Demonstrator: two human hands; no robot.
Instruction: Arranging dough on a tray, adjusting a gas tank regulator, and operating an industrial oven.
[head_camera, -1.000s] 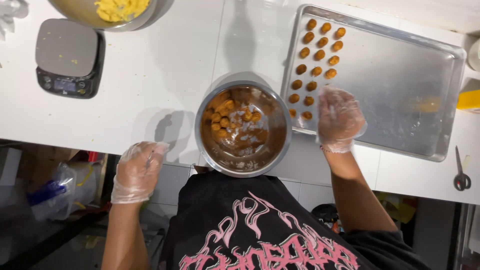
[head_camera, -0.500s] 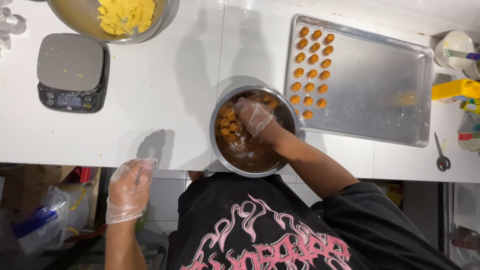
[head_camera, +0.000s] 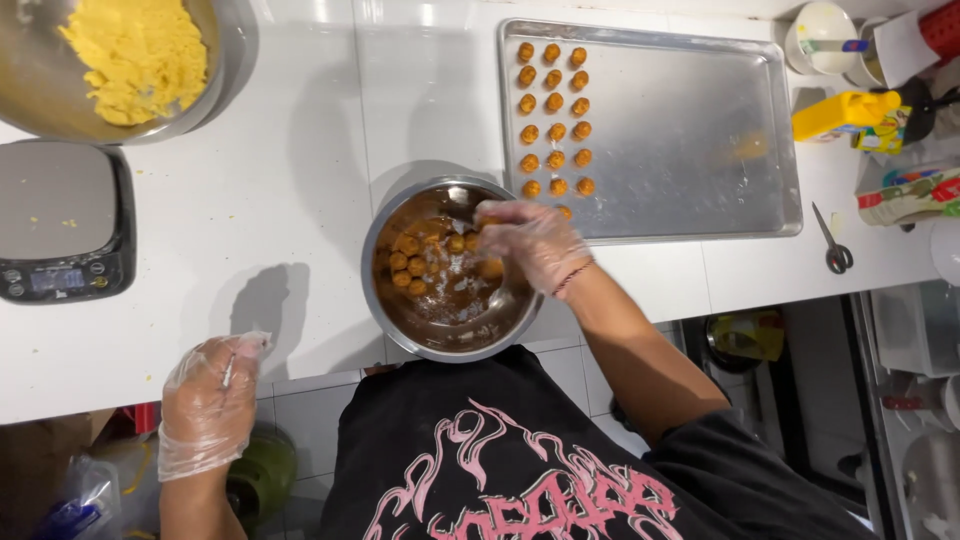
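Since half a second ago the right hand (head_camera: 530, 245) has reached deeper across the steel mixing bowl (head_camera: 400, 310), its gloved fingers now curled loosely over the far rim side, closing toward one of the orange-brown balls (head_camera: 420, 262); whether a ball is already pinched cannot be told through the blur. Inside the bowl the balls cluster on the left half, sitting in a brown coating. Right of and beyond the bowl, the baking tray (head_camera: 690, 130) holds neat rows of finished balls (head_camera: 555, 118) along its left edge. Left of the bowl and off the counter edge, the left hand (head_camera: 208, 405) hangs half-closed and holds nothing. A light fingertip pinch on one ball at a time would probably keep its coating intact.
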